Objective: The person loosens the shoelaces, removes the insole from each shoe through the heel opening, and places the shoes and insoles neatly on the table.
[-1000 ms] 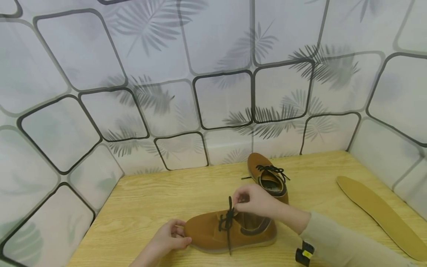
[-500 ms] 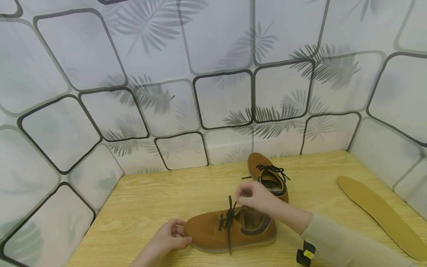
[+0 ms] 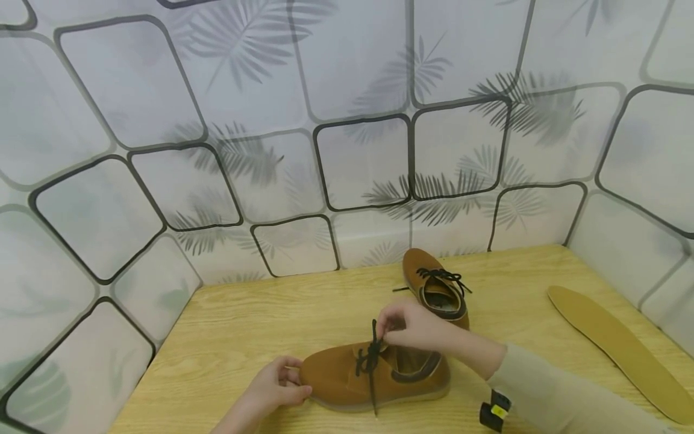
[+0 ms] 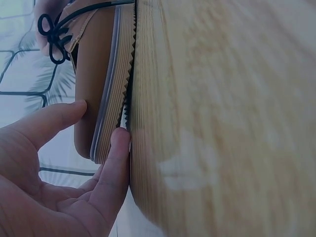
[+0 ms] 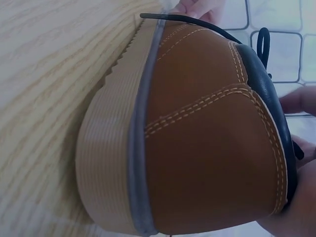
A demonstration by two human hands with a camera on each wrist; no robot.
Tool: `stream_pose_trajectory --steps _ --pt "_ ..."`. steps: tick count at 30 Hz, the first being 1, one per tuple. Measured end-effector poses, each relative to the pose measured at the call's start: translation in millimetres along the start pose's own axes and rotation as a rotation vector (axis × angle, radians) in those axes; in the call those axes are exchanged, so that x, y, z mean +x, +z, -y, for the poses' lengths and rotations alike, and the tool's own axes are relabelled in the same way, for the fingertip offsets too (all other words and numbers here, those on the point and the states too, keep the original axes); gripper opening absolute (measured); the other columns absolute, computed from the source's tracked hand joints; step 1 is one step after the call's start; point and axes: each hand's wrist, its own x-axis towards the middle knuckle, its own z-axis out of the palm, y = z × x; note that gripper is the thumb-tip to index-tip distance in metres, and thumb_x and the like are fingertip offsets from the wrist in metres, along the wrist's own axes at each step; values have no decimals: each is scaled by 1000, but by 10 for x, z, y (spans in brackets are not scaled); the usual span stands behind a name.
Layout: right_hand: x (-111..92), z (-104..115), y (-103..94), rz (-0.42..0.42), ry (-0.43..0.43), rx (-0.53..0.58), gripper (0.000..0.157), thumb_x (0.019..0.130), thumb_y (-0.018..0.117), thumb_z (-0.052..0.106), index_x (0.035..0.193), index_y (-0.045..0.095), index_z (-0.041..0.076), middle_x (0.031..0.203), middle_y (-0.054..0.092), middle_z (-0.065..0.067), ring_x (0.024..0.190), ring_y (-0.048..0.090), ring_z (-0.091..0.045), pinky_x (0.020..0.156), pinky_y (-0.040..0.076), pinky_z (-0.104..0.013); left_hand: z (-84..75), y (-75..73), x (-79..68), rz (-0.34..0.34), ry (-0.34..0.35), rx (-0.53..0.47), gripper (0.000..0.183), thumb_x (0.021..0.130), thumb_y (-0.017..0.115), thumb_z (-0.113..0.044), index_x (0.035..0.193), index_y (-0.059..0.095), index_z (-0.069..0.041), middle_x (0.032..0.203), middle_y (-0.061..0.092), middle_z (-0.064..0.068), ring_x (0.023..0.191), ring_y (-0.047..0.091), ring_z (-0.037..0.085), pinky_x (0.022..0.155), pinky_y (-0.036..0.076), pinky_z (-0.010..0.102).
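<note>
A brown leather shoe [image 3: 333, 374] with a tan sole lies lengthwise at the table's front, toe to the left. My left hand [image 3: 265, 389] grips its toe. In the left wrist view, the thumb presses the upper while a finger reaches under the sole [image 4: 114, 94]. Black shoelace [image 3: 372, 355] is tied in a bow over the tongue, one end hanging down the near side. Beside the knot, my right hand [image 3: 414, 325] pinches the lace with thumb and forefinger. In the right wrist view the heel [image 5: 207, 168] fills the middle, fingers partly hidden behind the collar.
Behind the right hand stands a second brown shoe [image 3: 420, 265], its black laces tied. A tan insole [image 3: 612, 340] lies at the right of the wooden table [image 3: 244, 325]. Patterned white walls [image 3: 368, 163] enclose the back and sides.
My right hand rose slightly from the knot half a second ago and is now back down beside it. The left hand and both shoes have stayed put.
</note>
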Motion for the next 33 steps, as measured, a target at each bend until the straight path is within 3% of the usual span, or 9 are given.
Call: stream_pose_trajectory --steps 5,13,22,28,33 --pt "7 20 1 70 4 -2 5 89 72 1 93 72 -1 93 74 -5 87 66 -1 81 58 -19 1 -1 7 7 -7 -14 62 93 78 -6 141 45 14 110 69 12 91 69 14 84 65 32" --pt "4 15 17 58 18 15 5 87 70 0 91 70 -2 92 73 -4 85 66 -1 81 60 -19 14 -7 19 11 -1 -12 60 93 77 -4 140 45 15 110 69 13 90 69 14 82 65 31" --pt "-12 22 14 -67 102 15 8 85 66 3 91 70 -1 88 68 0 83 59 -9 73 53 -21 19 6 24 -2 5 -6 62 93 78 -5 141 45 16 111 70 13 91 69 14 86 66 35" --pt "-21 49 12 -157 183 69 5 91 66 8 91 69 4 89 64 0 79 54 -12 63 48 -21 25 9 30 -12 5 -1 63 92 77 -5 142 44 17 112 70 14 92 68 14 86 66 35" --pt "-45 60 -1 -177 226 150 9 96 64 9 94 66 1 83 57 4 75 51 -10 61 45 -20 35 4 37 -10 5 6 63 93 77 -5 142 44 16 112 70 14 92 68 14 87 66 36"
